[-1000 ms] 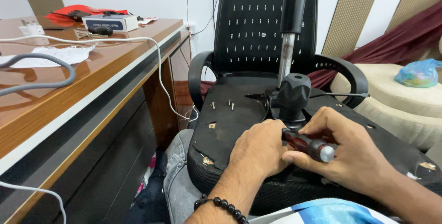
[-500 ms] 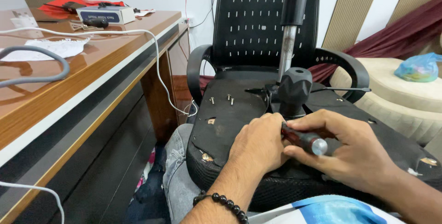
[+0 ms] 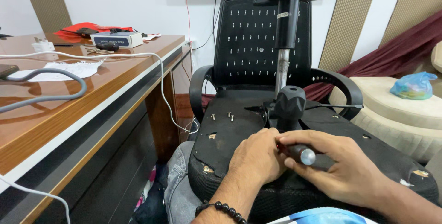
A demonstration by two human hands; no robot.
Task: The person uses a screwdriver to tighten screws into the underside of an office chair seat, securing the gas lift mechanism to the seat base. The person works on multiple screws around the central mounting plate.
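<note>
Your hands sit low and centre on the upturned seat base [image 3: 239, 127]. Directly above them the black mechanism knob [image 3: 289, 104] and gas-lift column [image 3: 284, 49] block any straight path upward — go around. To their left the seat underside is open apart from three loose screws [image 3: 228, 115] standing near the middle. The armrest [image 3: 198, 86] and wooden desk [image 3: 92, 95] close off the frame's left; a white cable [image 3: 168, 99] hangs in that gap. At right, a thin lever [image 3: 336, 106] juts out.

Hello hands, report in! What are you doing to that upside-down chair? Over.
Right hand grips screwdriver. Left hand steadies its tip on chair underside. Loose screws stand beside; gas-lift column close behind.
</note>
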